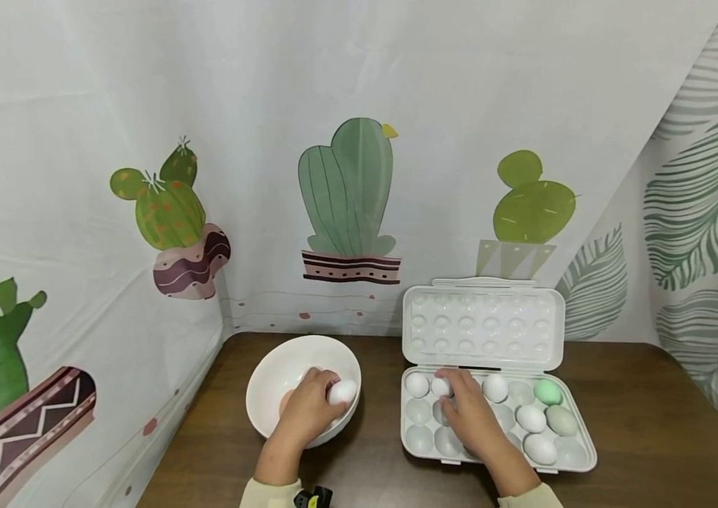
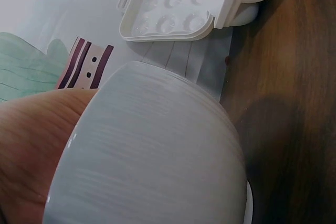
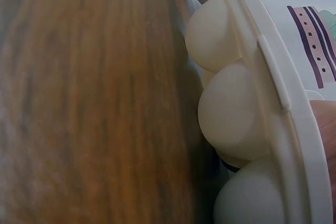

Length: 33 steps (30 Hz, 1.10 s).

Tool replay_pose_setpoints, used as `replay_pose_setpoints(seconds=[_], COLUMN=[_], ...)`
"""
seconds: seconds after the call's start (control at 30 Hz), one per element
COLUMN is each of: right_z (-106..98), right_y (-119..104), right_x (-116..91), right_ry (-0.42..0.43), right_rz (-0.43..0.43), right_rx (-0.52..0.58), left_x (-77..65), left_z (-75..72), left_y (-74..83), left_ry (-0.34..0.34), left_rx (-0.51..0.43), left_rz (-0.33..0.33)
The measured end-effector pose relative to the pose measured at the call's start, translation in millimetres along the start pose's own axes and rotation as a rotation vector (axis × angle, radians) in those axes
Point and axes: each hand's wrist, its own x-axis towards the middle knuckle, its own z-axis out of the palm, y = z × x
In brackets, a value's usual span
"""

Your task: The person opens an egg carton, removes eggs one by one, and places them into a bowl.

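Observation:
My left hand (image 1: 311,406) is over the white bowl (image 1: 264,367) and holds a white egg (image 1: 342,392) between thumb and fingers, near the bowl's right side. Partly hidden behind that hand, a brownish egg (image 1: 286,401) lies in the bowl. On the right, my right hand (image 1: 470,413) reaches into the lidded egg carton (image 1: 499,455), with fingertips and thumb around a white egg (image 1: 440,386) in the back row. The left wrist view shows mostly the bowl's outer wall (image 2: 152,145); in the right wrist view the carton's rim (image 3: 289,93) hides most of the hand.
Beside the gripped egg sits another white egg (image 1: 417,384). Farther right in the carton are several white eggs, a green egg (image 1: 548,391) and a greyish-green egg (image 1: 562,420). The carton's lid (image 1: 482,328) stands raised at the back, near the cactus-print cloth (image 1: 441,141). Everything rests on a brown wooden table (image 1: 645,423).

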Motion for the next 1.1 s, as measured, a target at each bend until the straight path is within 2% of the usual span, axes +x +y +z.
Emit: replay_pose_setpoints(seconds=[0.37, 0.73, 0.97, 1.1], right_z=[0.9, -0.2, -1.0, -1.2], right_y=[1.0, 0.9, 0.2, -0.4], right_x=[0.9, 1.6, 1.4, 1.2], right_ry=[-0.004, 0.008, -0.005, -0.012], right_rz=[-0.003, -0.004, 0.012, 0.017], right_rx=[0.004, -0.015, -0.017, -0.019], left_x=[-0.4, -0.4, -1.0, -1.1], left_z=[2.5, 2.5, 5.0, 4.2], left_y=[-1.6, 0.5, -1.8, -1.3], left_ry=[-0.005, -0.013, -0.028, -0.019], left_rx=[0.005, 0.049, 0.048, 0.05], left_rz=[0.005, 0.005, -0.036, -0.031])
